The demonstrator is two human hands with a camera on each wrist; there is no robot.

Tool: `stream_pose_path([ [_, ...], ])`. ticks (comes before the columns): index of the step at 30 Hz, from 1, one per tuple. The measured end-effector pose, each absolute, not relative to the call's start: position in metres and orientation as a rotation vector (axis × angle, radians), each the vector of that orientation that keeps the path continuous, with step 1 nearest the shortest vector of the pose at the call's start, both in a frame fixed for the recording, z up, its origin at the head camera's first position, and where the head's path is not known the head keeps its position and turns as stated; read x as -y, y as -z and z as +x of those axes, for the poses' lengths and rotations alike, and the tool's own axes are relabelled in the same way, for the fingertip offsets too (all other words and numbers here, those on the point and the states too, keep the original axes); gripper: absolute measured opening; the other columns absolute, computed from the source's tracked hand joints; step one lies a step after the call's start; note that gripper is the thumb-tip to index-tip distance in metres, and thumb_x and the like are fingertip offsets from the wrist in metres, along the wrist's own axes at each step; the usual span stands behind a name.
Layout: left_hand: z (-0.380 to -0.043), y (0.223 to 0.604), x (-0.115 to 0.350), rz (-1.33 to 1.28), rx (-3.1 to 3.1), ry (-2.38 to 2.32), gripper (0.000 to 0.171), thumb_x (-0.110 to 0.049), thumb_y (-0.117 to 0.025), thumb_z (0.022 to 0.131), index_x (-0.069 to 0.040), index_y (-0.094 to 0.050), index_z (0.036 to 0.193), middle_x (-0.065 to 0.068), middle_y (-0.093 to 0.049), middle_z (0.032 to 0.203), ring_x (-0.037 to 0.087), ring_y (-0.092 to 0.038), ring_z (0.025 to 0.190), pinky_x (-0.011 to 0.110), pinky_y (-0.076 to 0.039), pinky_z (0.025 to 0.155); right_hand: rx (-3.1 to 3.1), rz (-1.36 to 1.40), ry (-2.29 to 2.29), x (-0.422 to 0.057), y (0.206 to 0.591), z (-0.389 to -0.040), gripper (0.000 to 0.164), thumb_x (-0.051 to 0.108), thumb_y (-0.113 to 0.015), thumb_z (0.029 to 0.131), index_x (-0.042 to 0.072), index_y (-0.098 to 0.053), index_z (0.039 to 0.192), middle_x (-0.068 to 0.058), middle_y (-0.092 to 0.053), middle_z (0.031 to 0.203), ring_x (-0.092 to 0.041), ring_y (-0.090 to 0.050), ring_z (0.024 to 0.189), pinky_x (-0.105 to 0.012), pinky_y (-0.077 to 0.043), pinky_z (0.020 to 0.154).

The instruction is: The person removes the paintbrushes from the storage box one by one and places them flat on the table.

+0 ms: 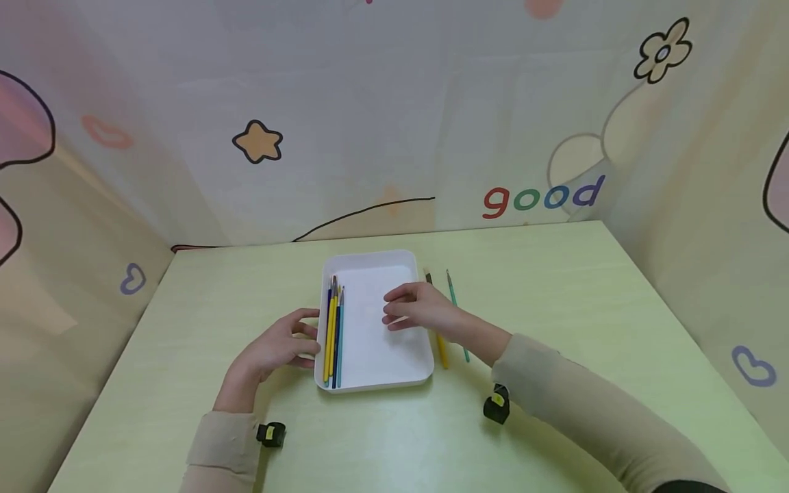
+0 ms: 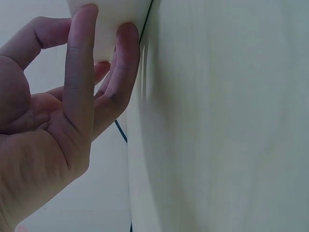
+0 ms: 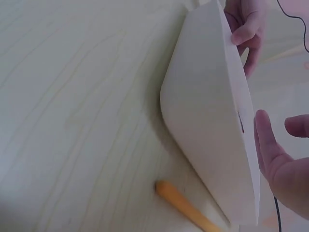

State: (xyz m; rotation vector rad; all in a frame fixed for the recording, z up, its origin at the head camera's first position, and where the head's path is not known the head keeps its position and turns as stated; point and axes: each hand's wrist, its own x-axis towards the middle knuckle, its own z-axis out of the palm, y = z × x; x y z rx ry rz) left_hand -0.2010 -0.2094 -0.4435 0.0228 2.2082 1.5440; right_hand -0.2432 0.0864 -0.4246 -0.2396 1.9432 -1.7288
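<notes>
A white rectangular tray (image 1: 376,380) lies on the table with several slim paintbrushes (image 1: 334,335) side by side along its left wall. My left hand (image 1: 280,346) rests its fingertips against the outside of that left wall; the left wrist view shows the bent fingers (image 2: 79,63) touching the tray's side (image 2: 108,29). Over the right half of the tray hovers my right hand (image 1: 422,308), fingers loosely bent with nothing between them. Beneath its wrist, on the table just right of the tray, lies a yellow-handled brush (image 1: 442,350), partly hidden by the hand. A green brush (image 1: 453,291) lies farther right.
The pale wooden table (image 1: 555,287) meets a printed cloth backdrop (image 1: 370,137) at its back and sides. Small black devices (image 1: 496,404) are at both wrists. In the right wrist view, an orange-yellow handle (image 3: 186,205) lies beside the tray's outer wall.
</notes>
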Motion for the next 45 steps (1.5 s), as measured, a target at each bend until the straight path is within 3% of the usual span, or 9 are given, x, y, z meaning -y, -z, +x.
stream_pose_path([
  [11,-0.203,0.444,0.207,0.036,-2.2,-1.558,0.074,0.0,-0.071,0.089,-0.005,-0.036,0.154,0.024,-0.051,0.125,0.031,-0.065,0.095,0.041,-0.063,0.077,-1.818,-0.276,1.645,-0.059,0.432,-0.239,0.043,0.009,-0.06,0.104,-0.01,-0.049,0.141,-0.019,-0.066,0.123,-0.032,-0.067,0.113,-0.039,-0.057,0.095],
  [25,-0.201,0.443,0.205,0.048,-2.191,-1.563,0.073,0.0,-0.07,0.089,-0.003,-0.036,0.154,0.024,-0.051,0.125,0.031,-0.065,0.095,0.042,-0.063,0.077,-1.83,-0.283,1.602,-0.033,0.438,-0.234,0.04,0.009,-0.062,0.102,-0.009,-0.053,0.137,-0.018,-0.067,0.117,-0.029,-0.069,0.107,-0.037,-0.058,0.093],
  [33,-0.201,0.444,0.205,0.038,-2.188,-1.563,0.073,0.001,-0.07,0.089,-0.003,-0.035,0.154,0.024,-0.051,0.125,0.031,-0.065,0.095,0.042,-0.063,0.077,-1.861,-0.288,1.581,-0.023,0.44,-0.234,0.049,0.01,-0.062,0.102,-0.011,-0.047,0.143,-0.021,-0.061,0.13,-0.03,-0.067,0.112,-0.039,-0.056,0.096],
  [45,-0.203,0.443,0.21,0.055,-2.178,-1.558,0.074,-0.001,-0.07,0.09,-0.004,-0.034,0.155,0.024,-0.051,0.126,0.031,-0.065,0.097,0.042,-0.063,0.078,-1.932,-0.219,1.594,-0.007,0.441,-0.234,0.05,0.008,-0.062,0.101,-0.012,-0.046,0.145,-0.021,-0.059,0.131,-0.029,-0.065,0.109,-0.04,-0.057,0.095],
])
